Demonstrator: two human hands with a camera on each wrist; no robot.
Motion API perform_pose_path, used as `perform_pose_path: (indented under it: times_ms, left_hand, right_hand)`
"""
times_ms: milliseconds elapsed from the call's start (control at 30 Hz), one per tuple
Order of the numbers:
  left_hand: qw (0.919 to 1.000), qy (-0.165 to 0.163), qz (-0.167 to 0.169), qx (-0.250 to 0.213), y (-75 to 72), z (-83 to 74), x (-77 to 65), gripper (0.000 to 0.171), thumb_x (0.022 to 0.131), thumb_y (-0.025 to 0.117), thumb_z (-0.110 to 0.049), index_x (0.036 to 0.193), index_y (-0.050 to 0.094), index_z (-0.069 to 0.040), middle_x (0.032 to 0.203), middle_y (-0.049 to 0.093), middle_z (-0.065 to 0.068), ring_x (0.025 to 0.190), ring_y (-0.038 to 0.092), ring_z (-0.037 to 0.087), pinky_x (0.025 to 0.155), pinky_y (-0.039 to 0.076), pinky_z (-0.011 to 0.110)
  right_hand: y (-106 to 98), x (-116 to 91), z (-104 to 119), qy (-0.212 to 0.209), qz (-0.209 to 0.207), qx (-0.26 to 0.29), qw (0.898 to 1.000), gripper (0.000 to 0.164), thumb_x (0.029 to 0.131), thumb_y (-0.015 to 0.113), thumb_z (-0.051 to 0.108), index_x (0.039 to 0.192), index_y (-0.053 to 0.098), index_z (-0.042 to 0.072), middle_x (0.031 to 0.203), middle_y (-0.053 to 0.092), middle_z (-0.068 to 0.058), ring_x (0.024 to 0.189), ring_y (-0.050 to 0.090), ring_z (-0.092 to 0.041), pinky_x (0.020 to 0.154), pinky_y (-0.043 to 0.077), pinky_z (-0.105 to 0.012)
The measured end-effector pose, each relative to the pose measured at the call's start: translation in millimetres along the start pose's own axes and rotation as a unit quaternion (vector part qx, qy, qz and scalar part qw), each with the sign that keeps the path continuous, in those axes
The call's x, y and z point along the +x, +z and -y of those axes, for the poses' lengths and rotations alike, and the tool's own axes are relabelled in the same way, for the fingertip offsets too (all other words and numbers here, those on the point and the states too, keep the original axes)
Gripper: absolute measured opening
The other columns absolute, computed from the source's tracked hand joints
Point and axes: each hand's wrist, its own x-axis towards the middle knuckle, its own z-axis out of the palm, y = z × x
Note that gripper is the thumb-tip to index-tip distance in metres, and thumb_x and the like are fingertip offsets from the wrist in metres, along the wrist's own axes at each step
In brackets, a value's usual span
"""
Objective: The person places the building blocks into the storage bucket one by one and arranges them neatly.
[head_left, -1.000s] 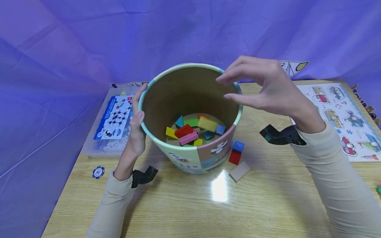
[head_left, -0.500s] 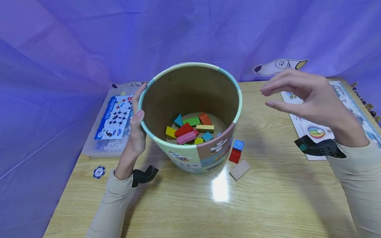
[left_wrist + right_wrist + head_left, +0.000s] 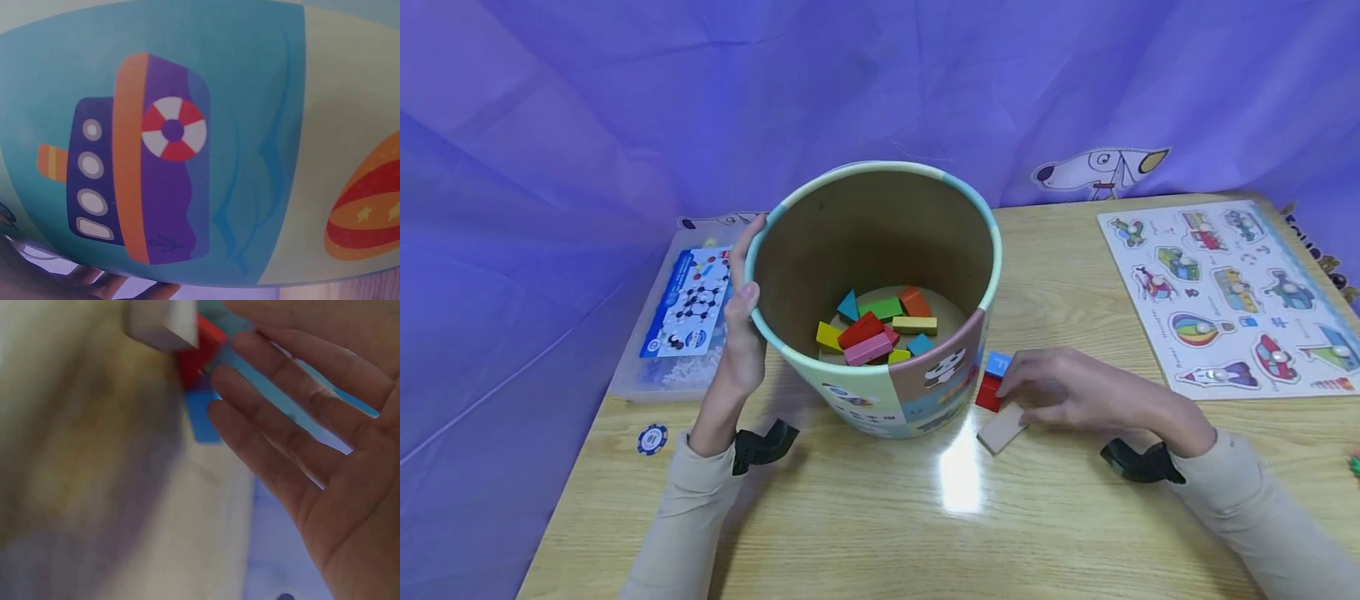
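A tall pastel bucket (image 3: 868,383) with animal pictures stands upright on the table. My left hand (image 3: 745,346) holds its left rim, thumb at the edge and fingers along the side; its boat picture (image 3: 172,156) fills the left wrist view. Colored wooden blocks (image 3: 868,347) lie on the bucket's bottom. My right hand (image 3: 1082,390) is low over the table right of the bucket, fingers spread and extended, holding nothing. Close to its fingertips lie a plain wooden block (image 3: 1003,428), a red block (image 3: 988,393) and a blue block (image 3: 997,364), also visible in the right wrist view.
A picture puzzle board (image 3: 1225,296) lies on the right. At the left stands a clear plastic box (image 3: 625,371) with a molecule label, and a blue and white chip (image 3: 652,438) sits in front of it. A purple curtain (image 3: 880,75) hangs behind the table.
My right hand has moved from over the bucket out to the right, then down beside the loose blocks. A blue block is lower in the bucket, now hidden. My left hand stays at the rim.
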Motion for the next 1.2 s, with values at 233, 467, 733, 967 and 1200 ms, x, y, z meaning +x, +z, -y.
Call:
perform_pose_path:
  times_ms: [233, 467, 733, 967, 1200]
  left_hand:
    - [0.9999, 0.007, -0.002, 0.007, 0.5, -1.8, 0.8, 0.075, 0.091, 0.039, -0.054, 0.153, 0.022, -0.015, 0.152, 0.029, 0.008, 0.137, 0.029, 0.031, 0.11, 0.03, 0.053]
    - [1.0, 0.007, 0.001, 0.007, 0.6, -2.2, 0.3, 0.075, 0.092, 0.038, -0.054, 0.153, 0.021, -0.015, 0.153, 0.028, 0.008, 0.137, 0.03, 0.03, 0.11, 0.03, 0.052]
    - [0.9999, 0.011, -0.001, 0.006, 1.7, -2.7, 0.1, 0.074, 0.092, 0.037, -0.054, 0.153, 0.022, -0.014, 0.153, 0.028, 0.007, 0.137, 0.03, 0.03, 0.111, 0.03, 0.053]
    - [0.9999, 0.015, -0.004, 0.004, 1.2, -1.1, 1.0, 0.075, 0.091, 0.038, -0.054, 0.153, 0.022, -0.014, 0.153, 0.028, 0.008, 0.137, 0.031, 0.03, 0.11, 0.03, 0.052]
    - [0.9999, 0.011, -0.006, 0.005, 0.9, 1.5, 1.3, 0.075, 0.091, 0.038, -0.054, 0.153, 0.023, -0.014, 0.153, 0.028, 0.008, 0.137, 0.031, 0.03, 0.111, 0.029, 0.053]
  right_hand:
    - [19.5, -2.3, 6.8, 0.035, 0.023, -0.01, 0.999, 0.031, 0.082, 0.077, 0.015, 0.11, 0.07, 0.027, 0.11, 0.065, 0.014, 0.102, 0.057, -0.006, 0.09, 0.05, -0.034]
    - [22.8, -3.9, 9.6, 0.045, 0.018, -0.011, 0.999, 0.034, 0.08, 0.077, 0.013, 0.109, 0.07, 0.029, 0.109, 0.063, 0.016, 0.102, 0.055, -0.005, 0.09, 0.049, -0.033]
    - [23.8, -5.1, 8.9, 0.024, 0.028, 0.016, 0.999, 0.035, 0.08, 0.075, 0.009, 0.108, 0.071, 0.029, 0.108, 0.061, 0.015, 0.099, 0.054, -0.003, 0.088, 0.048, -0.028]
    - [-3.5, -9.5, 9.7, -0.073, -0.019, 0.099, 0.992, 0.039, 0.081, 0.076, 0.006, 0.115, 0.068, 0.024, 0.112, 0.064, 0.007, 0.1, 0.059, -0.008, 0.089, 0.046, -0.022]
    - [-68.7, -3.1, 28.7, -0.148, -0.096, 0.151, 0.973, 0.049, 0.069, 0.078, -0.012, 0.113, 0.069, 0.007, 0.11, 0.066, -0.003, 0.101, 0.059, -0.013, 0.09, 0.046, -0.02]
